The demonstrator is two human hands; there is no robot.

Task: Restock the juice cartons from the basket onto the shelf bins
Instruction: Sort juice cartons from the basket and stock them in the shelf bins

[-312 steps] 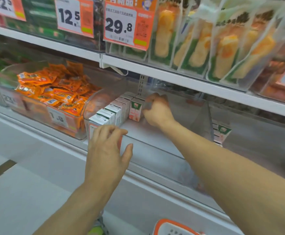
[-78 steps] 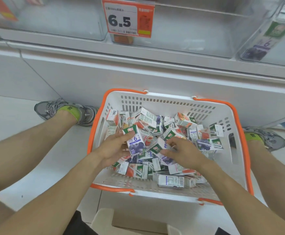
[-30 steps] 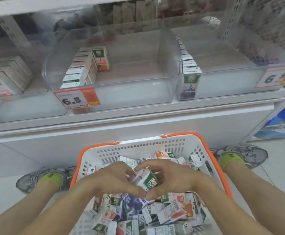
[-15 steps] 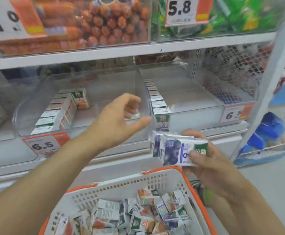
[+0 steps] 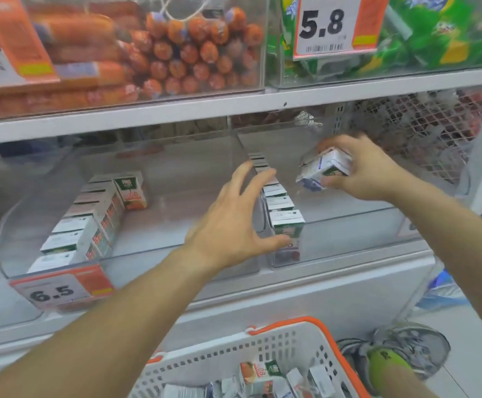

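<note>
- Right hand [image 5: 360, 170]: fingers curled round a small bunch of blue-and-white juice cartons [image 5: 324, 169], held tilted above the floor of the right clear bin [image 5: 348, 225], towards its rear.
- Left hand [image 5: 235, 222]: fingers spread and straight, holding nothing; it hovers at the divide between the two bins, with the thumb just in front of the foremost carton of the right bin's row [image 5: 281, 206].
- That row runs front to back along the right bin's left wall.
- Left clear bin [image 5: 176, 196]: a row of orange-marked cartons [image 5: 90, 219] along its left side, upright; price tag reading 6.5 [image 5: 59, 288] on its front.
- Basket [image 5: 262, 351], white with orange rim, on the floor below the shelf; loose cartons [image 5: 259, 374] lie jumbled inside.
- Upper shelf: bin of orange sausages [image 5: 148, 53], green packets [image 5: 435, 33], tag reading 5.8 [image 5: 323, 24].
- A grey shoe [image 5: 406, 357] stands beside the basket.
</note>
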